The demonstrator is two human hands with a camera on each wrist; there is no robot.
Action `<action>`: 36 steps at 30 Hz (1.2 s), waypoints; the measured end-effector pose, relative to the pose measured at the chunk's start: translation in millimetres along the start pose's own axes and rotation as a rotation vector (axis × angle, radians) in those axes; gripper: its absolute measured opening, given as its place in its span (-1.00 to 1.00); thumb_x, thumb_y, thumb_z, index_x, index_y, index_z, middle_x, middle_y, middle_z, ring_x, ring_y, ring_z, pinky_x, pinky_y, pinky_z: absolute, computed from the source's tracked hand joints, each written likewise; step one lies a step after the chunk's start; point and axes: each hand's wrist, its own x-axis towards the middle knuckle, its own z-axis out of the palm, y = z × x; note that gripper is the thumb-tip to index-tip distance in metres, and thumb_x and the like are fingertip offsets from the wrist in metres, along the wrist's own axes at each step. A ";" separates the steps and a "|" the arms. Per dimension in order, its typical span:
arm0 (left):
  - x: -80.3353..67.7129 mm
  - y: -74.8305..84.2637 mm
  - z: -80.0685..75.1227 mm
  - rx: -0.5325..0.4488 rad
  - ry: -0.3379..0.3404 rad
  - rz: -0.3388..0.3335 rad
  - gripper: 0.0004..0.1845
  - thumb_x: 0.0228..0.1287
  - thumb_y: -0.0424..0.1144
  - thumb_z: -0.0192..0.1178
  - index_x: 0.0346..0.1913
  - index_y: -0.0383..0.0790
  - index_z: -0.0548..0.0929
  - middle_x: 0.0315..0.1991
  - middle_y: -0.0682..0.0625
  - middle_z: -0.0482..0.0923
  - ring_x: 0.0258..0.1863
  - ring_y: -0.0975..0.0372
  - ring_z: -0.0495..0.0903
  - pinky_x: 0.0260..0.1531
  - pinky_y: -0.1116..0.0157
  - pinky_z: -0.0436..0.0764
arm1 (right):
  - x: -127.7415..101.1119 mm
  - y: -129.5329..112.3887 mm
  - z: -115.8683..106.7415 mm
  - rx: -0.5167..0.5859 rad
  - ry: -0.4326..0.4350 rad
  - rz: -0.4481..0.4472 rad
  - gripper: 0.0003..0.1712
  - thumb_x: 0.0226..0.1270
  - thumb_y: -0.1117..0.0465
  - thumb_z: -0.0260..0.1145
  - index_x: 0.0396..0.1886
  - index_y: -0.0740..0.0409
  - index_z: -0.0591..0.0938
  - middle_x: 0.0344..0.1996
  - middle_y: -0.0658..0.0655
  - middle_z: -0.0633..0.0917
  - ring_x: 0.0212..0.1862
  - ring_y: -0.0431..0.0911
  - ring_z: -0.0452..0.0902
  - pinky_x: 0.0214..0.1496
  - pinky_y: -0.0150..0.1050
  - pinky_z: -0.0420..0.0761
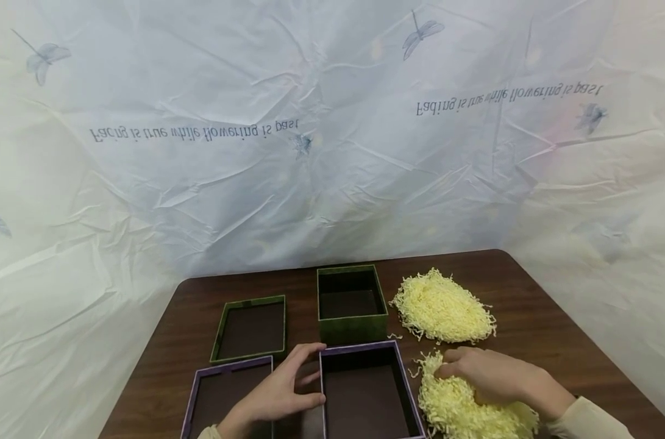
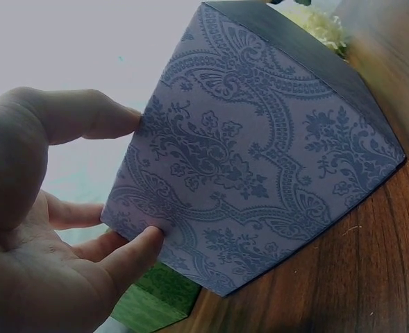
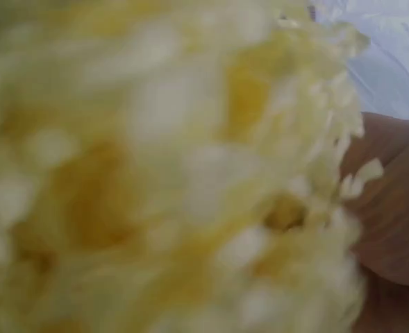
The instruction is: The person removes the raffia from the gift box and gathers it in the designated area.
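- One brown wooden table (image 1: 529, 286) carries everything, with a crumpled white sheet (image 1: 310, 152) printed with dragonflies and lettering hung behind it
- Two heaps of pale yellow shredded paper lie on the right: the far heap (image 1: 440, 306) sits untouched, the near heap (image 1: 464, 411) is beside the purple box
- Purple patterned box (image 1: 365, 396), open and upright, stands at the near edge, just in front of the green box (image 1: 352, 303)
- Green lid (image 1: 251, 329) and purple lid (image 1: 222, 399) lie inner side up to the left
- Right hand (image 1: 488, 375) rests on the near heap, fingers curled into the shreds, gripping them
- Left hand (image 1: 283, 390) holds the purple box's left wall, thumb and fingers (image 2: 131, 253) spread and pressed against it
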 end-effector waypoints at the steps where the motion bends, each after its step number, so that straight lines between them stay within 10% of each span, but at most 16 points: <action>1: -0.1 -0.1 0.0 0.001 0.000 -0.002 -0.22 0.26 -0.34 0.31 0.46 -0.13 0.14 0.41 -0.25 0.01 0.43 -0.24 0.11 0.26 0.25 0.47 | -0.2 -0.9 -1.7 0.003 -0.010 0.005 0.10 -0.39 0.77 0.09 0.14 -0.29 0.60 0.06 -0.05 0.61 0.03 -0.12 0.60 -0.17 -0.31 0.70; 13: 0.2 0.4 -0.9 0.026 0.009 0.009 -0.22 0.26 -0.35 0.30 0.46 -0.13 0.14 0.40 -0.26 0.02 0.42 -0.24 0.12 0.25 0.32 0.48 | -3.6 -7.4 -19.1 0.045 -0.033 -0.018 0.02 -0.35 0.65 0.20 0.20 -0.22 0.57 0.04 -0.04 0.57 -0.22 -0.38 0.48 -0.47 -0.50 0.51; 21: -2.1 0.3 0.0 0.025 0.007 -0.002 -0.23 0.26 -0.34 0.30 0.46 -0.13 0.14 0.40 -0.26 0.03 0.42 -0.25 0.12 0.25 0.30 0.48 | -4.1 -11.6 -24.2 0.040 -0.076 -0.014 -0.14 -0.22 0.32 0.51 0.23 -0.20 0.54 0.08 -0.07 0.54 -0.20 -0.41 0.48 -0.35 -0.47 0.59; 36: -0.1 6.8 -5.3 0.066 0.010 0.007 -0.21 0.27 -0.24 0.33 0.46 -0.12 0.14 0.40 -0.24 0.05 0.43 -0.21 0.11 0.28 0.27 0.47 | -2.8 -13.9 -57.1 -0.054 0.031 -0.092 -0.37 0.26 -0.15 0.37 0.31 -0.22 0.46 0.22 -0.06 0.50 0.19 -0.04 0.51 0.04 -0.13 0.67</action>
